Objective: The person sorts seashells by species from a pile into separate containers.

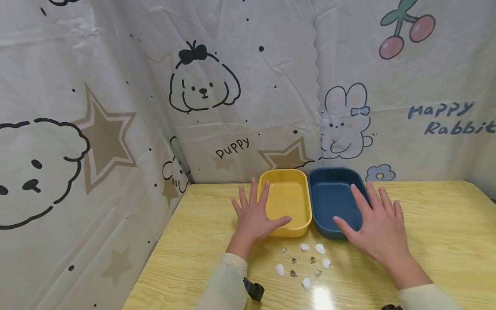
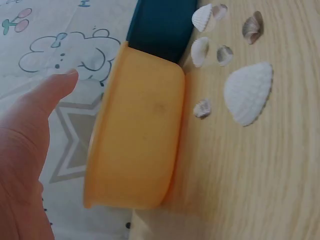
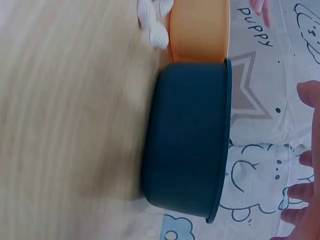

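My left hand [image 1: 253, 217] is spread wide over the near left side of a yellow bin [image 1: 288, 200], its fingers straight and holding nothing. My right hand [image 1: 381, 230] hovers with splayed fingers at the right side of a dark blue bin [image 1: 335, 202], likewise holding nothing. The two bins stand side by side, and their visible floors are bare. In front of them, several white seashells [image 1: 280, 270] and small brownish seashells [image 1: 293, 273] lie scattered on the table. Up close in the left wrist view, a ribbed white shell [image 2: 248, 93] lies beside the yellow bin.
The light wood table [image 1: 209, 206] ends at a printed cloth [image 1: 240, 86] hung behind and along the left. A black strap device [image 1: 253, 289] sits on the left wrist, and part of another [image 1: 392, 307] shows at the right sleeve.
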Tool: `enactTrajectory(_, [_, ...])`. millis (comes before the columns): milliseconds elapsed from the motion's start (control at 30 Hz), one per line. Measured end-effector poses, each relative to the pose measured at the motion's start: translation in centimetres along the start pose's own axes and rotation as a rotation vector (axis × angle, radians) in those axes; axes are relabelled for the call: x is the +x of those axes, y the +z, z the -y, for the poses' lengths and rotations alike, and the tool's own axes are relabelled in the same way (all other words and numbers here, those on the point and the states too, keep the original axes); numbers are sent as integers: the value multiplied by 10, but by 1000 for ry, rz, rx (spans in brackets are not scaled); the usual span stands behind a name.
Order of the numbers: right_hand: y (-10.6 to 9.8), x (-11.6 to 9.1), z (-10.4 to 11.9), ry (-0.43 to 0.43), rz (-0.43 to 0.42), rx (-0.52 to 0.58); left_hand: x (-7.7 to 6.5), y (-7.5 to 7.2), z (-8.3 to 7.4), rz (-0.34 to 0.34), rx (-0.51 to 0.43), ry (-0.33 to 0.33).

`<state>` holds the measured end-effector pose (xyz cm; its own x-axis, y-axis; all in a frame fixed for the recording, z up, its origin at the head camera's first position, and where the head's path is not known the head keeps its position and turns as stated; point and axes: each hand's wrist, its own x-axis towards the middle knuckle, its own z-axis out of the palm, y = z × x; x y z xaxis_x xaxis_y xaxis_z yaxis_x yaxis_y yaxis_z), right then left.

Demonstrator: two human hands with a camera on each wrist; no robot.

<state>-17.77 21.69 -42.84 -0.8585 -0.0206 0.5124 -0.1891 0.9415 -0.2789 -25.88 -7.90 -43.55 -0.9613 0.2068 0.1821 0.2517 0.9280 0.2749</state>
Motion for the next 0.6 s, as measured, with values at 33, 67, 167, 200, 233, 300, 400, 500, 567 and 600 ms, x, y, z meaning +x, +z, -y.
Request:
enactTrajectory(33, [0,-2,2,-12,-11,10,0,1,0,0,-19,2])
enactTrajectory(67, [1,-4,4,-25,-20,21,1,3,1,2,-33,3])
enactTrajectory(167, [2,-10,9,-73,-48,45,2,7,4,9,-91,4])
enactTrajectory(200, [3,-12,11,-90,-58,51,2,9,5,10,-112,6])
enactTrajectory(233, [4,-14,13,-107,-69,60,2,11,6,11,-131,8])
enactTrajectory(300, [6,-18,16,-136,-88,76,2,14,8,13,-169,9])
enactTrajectory(400, [10,-25,19,-169,-114,100,2,18,12,11,-233,13])
enactTrajectory(500, [15,-32,22,-204,-142,148,2,23,15,11,-300,14])
enactTrajectory(567, [19,-37,23,-220,-157,181,2,27,16,13,-337,16])
enactTrajectory(600, [21,-40,24,-226,-164,201,2,29,17,16,-349,16])
